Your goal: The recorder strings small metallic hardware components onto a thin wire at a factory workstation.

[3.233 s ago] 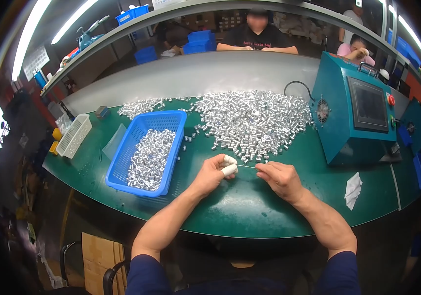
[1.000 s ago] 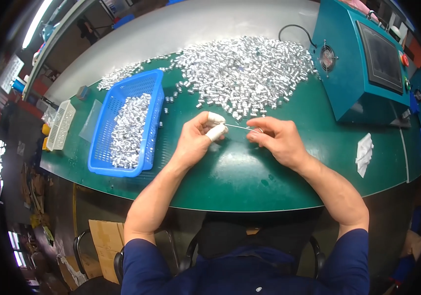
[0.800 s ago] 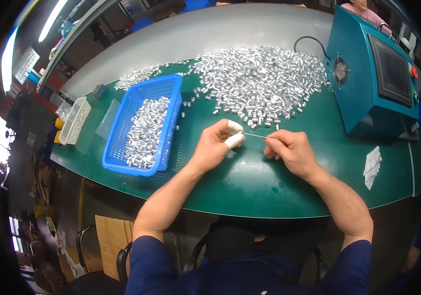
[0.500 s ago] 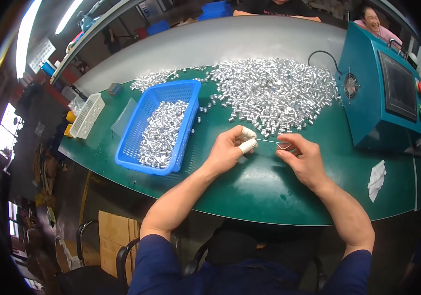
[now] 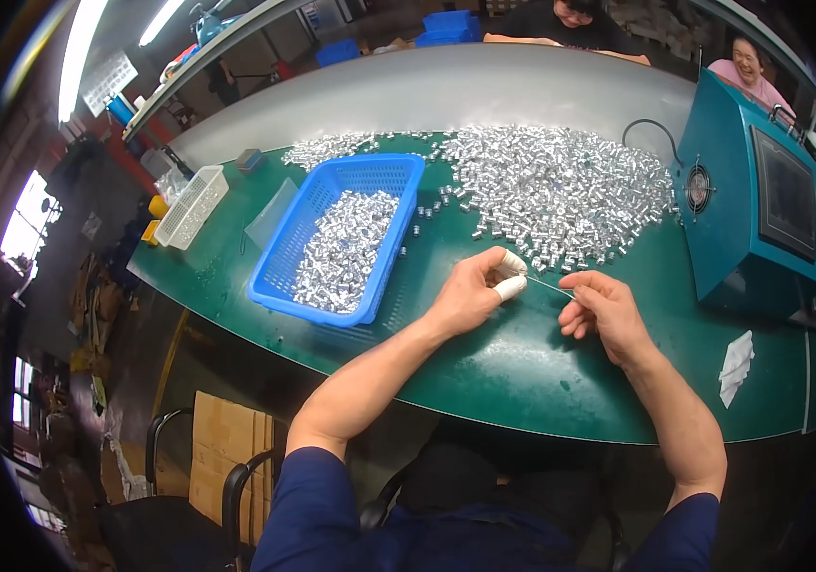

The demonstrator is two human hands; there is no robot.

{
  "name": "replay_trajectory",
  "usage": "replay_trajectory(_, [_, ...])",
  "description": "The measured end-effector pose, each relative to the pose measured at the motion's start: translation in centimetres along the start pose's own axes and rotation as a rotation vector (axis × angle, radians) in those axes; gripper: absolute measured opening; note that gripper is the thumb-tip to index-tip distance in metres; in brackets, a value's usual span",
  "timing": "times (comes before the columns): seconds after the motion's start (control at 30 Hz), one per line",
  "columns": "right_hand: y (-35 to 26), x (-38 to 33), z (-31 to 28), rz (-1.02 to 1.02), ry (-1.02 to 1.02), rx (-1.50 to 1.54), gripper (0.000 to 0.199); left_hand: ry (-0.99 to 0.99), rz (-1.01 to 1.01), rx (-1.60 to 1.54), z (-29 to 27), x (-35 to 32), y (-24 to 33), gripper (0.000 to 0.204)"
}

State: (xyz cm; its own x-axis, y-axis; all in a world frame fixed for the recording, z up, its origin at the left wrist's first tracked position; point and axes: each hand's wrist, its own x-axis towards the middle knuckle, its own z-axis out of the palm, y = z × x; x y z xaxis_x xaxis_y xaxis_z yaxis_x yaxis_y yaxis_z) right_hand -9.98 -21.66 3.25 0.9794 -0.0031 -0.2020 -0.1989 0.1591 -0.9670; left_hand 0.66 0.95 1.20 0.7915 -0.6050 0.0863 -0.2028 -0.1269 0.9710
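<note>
My left hand (image 5: pixel 470 294), with white finger covers on thumb and forefinger, is closed in a pinch above the green table. From its fingertips a thin pale wire-like rod (image 5: pixel 548 285) slants down to my right hand (image 5: pixel 615 316), whose thumb and forefinger close on its other end. The remaining right fingers are loosely curled. Whether a small metal part sits inside the left pinch is hidden. Just beyond both hands spreads a large heap of small silvery metal sleeves (image 5: pixel 561 191). Left of them stands a blue perforated basket (image 5: pixel 263 250), partly filled with similar pieces (image 5: pixel 346 253).
A teal machine with a screen (image 5: pixel 727 191) stands at the right. Near it lies a crumpled white cloth (image 5: pixel 736 370). A white basket (image 5: pixel 194 205) and a clear plastic sheet (image 5: pixel 272 214) are at the left. Two people sit beyond the grey partition (image 5: pixel 484 88).
The whole view has shifted, so the table's contents appear farther right. My right fingers have changed their hold; the loop seen at the rod's right end no longer shows.
</note>
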Motion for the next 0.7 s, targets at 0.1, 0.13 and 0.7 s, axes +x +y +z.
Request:
replay_trajectory(0.1, [0.7,0.0,1.2,-0.219,0.092,-0.174,0.024,0.017,0.003,-0.008,0.0,0.0,0.3,0.018])
replay_trajectory(0.13, [1.1,0.0,1.2,-0.216,0.083,-0.174,0.024,0.027,0.001,-0.021,-0.1,0.0,0.5,0.018])
replay_trajectory(0.7, [0.9,-0.3,1.2,-0.801,0.186,-0.676,0.026,0.026,0.005,-0.158,-0.4,0.1,0.3,0.018])
